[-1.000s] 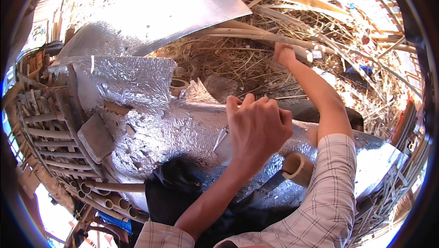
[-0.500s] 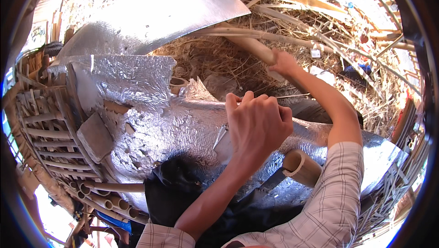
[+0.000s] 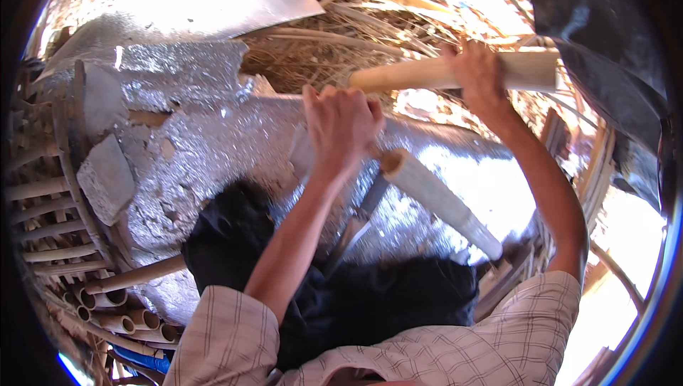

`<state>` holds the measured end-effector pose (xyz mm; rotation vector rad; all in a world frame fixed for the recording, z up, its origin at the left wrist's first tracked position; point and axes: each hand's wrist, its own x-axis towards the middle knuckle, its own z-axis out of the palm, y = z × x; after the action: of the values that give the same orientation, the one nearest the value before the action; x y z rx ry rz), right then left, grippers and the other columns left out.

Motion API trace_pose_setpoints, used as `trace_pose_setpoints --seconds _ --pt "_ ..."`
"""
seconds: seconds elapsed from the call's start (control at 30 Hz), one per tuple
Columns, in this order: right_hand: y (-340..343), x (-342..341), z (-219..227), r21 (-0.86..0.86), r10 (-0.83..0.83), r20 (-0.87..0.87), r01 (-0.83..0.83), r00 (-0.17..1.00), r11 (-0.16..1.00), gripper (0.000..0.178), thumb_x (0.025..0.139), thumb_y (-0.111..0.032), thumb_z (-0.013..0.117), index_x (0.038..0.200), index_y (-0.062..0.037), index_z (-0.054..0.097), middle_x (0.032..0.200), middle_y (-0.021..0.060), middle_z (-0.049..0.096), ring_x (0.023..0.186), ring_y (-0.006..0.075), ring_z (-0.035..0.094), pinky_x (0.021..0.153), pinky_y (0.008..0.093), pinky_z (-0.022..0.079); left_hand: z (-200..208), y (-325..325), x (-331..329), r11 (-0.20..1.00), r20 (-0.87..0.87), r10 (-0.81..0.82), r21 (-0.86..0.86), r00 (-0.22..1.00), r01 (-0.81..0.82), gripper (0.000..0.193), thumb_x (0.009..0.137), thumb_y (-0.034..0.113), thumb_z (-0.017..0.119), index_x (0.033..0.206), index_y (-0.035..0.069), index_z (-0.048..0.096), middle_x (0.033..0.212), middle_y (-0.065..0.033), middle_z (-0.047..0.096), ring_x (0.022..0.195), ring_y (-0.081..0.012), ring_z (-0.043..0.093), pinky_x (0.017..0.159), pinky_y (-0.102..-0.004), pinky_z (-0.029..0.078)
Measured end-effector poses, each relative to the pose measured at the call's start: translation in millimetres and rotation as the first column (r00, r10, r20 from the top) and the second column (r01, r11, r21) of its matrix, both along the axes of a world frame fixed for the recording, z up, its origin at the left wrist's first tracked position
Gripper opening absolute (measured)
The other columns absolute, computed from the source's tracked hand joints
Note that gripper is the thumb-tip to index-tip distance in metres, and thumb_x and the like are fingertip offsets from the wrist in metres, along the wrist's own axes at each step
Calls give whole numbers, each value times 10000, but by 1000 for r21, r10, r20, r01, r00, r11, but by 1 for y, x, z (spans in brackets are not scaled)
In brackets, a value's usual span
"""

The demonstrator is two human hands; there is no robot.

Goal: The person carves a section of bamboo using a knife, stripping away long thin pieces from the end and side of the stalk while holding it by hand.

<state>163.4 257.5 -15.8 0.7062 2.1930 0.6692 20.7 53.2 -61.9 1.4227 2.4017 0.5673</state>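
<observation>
My right hand (image 3: 484, 80) is wrapped round a thick bamboo pole (image 3: 405, 75), which lies level above the far side of the foil-covered surface (image 3: 206, 140). My left hand (image 3: 340, 126) is closed in a fist near that surface's far edge; what its fingers hold, if anything, is hidden. Just right of my left wrist, a second bamboo tube (image 3: 445, 201) slants down to the right, its open end toward my hand. A dark flat blade-like tool (image 3: 359, 219) lies beside this tube, near my dark-clothed lap (image 3: 384, 293).
A grey stone block (image 3: 107, 180) sits at the left beside a slatted bamboo frame (image 3: 53, 226). Several bamboo tubes (image 3: 135, 322) are stacked at lower left. A bright metal sheet (image 3: 213, 2) and dry straw (image 3: 306, 62) lie beyond; dark sheeting (image 3: 605, 37) hangs at upper right.
My right hand has brought the bamboo pole up and to the right, out of the straw, so it now lies level. My left hand stays closed. The view has shifted to the right.
</observation>
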Motion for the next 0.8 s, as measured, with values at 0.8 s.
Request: trace_pose_setpoints --seconds 0.8 --pt "-522 232 238 -773 -557 311 -546 -770 324 605 874 -434 691 1221 41 551 1019 173 618 823 290 630 750 385 540 42 -96 11 842 414 -254 539 874 -11 153 899 193 660 908 41 646 824 -148 675 791 -301 684 746 -449 537"
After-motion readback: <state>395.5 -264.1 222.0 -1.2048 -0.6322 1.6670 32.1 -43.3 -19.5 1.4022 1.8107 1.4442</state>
